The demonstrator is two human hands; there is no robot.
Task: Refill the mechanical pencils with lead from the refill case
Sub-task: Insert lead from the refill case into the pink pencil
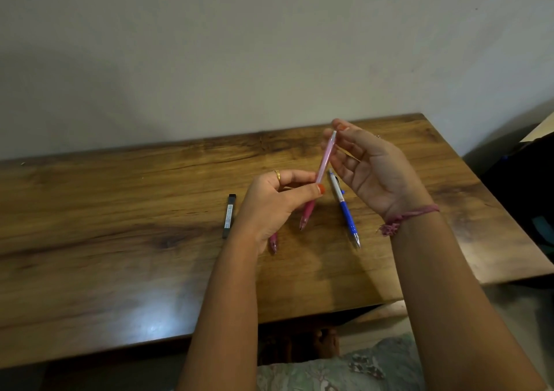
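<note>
The left hand (271, 202) pinches a pink pencil (318, 181) mid-barrel between thumb and forefinger, holding it tilted above the table (120, 211) at frame centre, its pale end up. The right hand's (371, 169) loosely spread fingertips touch that top end. A blue pencil (344, 208) lies just right, a dark refill case (229, 215) left, another pink pencil (273, 242) under the left wrist

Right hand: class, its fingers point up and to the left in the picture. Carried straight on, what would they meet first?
The top end of the pink pencil, which the left hand holds up; the right hand fingertips look almost on it already, though depth is unclear.
</note>
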